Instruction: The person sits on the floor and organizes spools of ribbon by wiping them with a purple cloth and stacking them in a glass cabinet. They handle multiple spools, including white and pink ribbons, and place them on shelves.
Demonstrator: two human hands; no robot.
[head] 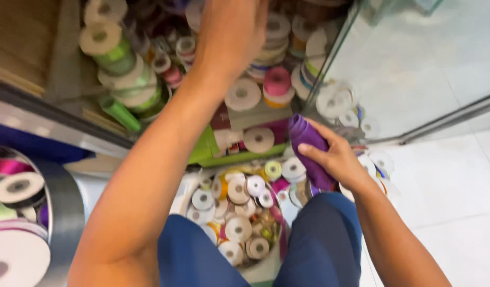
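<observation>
Item: purple ribbon roll (307, 150), which we grip in our right hand (338, 159), fingers wrapped around it, just above the far right rim of the white bucket (187, 187) of loose spools. Our left hand (229, 34) reaches among the stacked spools (274, 53) at the shelf's back edge; whether it grips anything we cannot tell. Risk: a brushed stack may topple and spill.
</observation>
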